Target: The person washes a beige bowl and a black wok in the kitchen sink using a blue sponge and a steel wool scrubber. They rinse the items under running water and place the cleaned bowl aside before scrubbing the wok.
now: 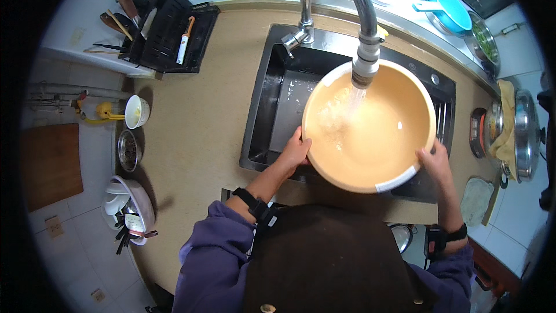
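Note:
A large peach-coloured plastic basin (pixel 382 148) is held over the black sink (pixel 254 126), under the running faucet (pixel 367 58). My left hand (pixel 296 150) grips its rim at the lower left, thumb on top. On the right side of the rim, my right hand (pixel 435 161) has hold of it too. A stream of water (pixel 357 98) falls from the faucet head into the basin, and the water ripples on the basin's left side. The basin hides much of the sink's middle and right part.
A black rack (pixel 165 30) with utensils and a white-bladed knife (pixel 185 41) stands at the back left. Bowls and a tub of dishes (pixel 147 208) line the counter's left edge. A large steamer pot (pixel 525 134) stands at the right. A blue strainer (pixel 451 8) lies on the back ledge.

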A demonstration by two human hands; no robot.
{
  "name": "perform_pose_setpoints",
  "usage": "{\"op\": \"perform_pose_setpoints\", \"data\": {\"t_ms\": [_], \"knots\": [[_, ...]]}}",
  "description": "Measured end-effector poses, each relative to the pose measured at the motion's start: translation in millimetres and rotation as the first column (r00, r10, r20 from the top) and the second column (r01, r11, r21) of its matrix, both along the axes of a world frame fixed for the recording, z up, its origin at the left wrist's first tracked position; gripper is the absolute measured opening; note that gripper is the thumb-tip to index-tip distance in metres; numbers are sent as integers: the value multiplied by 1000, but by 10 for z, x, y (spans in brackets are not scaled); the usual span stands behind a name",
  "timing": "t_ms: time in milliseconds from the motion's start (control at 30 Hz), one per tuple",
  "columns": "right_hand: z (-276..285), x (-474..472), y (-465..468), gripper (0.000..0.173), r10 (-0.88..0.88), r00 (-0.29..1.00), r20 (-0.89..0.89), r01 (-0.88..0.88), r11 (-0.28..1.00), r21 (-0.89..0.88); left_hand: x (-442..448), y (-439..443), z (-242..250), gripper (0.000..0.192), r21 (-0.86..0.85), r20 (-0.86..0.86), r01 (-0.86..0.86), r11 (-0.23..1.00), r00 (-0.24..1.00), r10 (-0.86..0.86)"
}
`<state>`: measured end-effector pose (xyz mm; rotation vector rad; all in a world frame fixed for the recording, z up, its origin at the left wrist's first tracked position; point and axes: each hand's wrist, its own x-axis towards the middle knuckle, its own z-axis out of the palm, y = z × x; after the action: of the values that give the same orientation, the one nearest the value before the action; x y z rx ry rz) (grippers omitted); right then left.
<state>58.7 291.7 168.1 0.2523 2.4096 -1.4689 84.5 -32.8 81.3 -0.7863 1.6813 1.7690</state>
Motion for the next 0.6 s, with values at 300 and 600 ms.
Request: {"op": "perform_pose_setpoints", "data": {"t_ms": [300, 600], "knots": [[-64, 173, 144, 37, -34, 999, -38, 34, 999, 5, 52, -57, -61, 47, 158, 55, 54, 986, 997, -63], [-1137, 70, -377, 43, -130, 990, 48, 133, 989, -65, -140, -571, -222, 37, -90, -52, -118, 989, 992, 114]]}}
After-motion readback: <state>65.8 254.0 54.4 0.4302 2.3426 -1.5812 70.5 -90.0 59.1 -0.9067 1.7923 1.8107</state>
